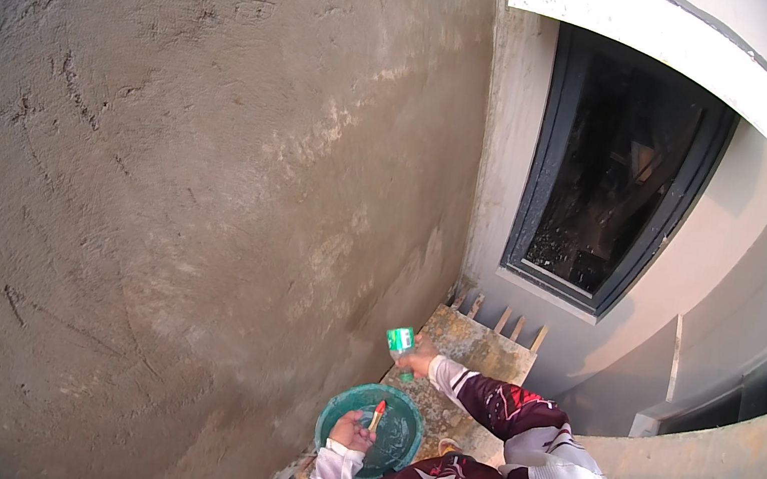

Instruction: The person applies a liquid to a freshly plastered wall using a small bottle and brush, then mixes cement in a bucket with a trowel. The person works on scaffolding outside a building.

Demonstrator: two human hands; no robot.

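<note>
My left hand (352, 432) is closed around a small brush with a red-orange end (378, 413), probably a paintbrush. It is over the near left part of a round teal basin (415, 412), which has what looks like liquid in it. My right hand (422, 356) grips a plastic bottle with a green and white label (400, 340), just beyond the basin's far rim. The bottle's lower part is partly covered by my fingers, and I cannot tell whether its cap is on. Both arms are in maroon and white sleeves.
A rough plastered wall (214, 160) rises along my left, close to the basin. Underfoot is a stained board platform (477, 347), with several wooden slats (518, 327) at its far end. A dark-framed window (617, 177) is ahead right; a curved ledge (713, 452) runs at right.
</note>
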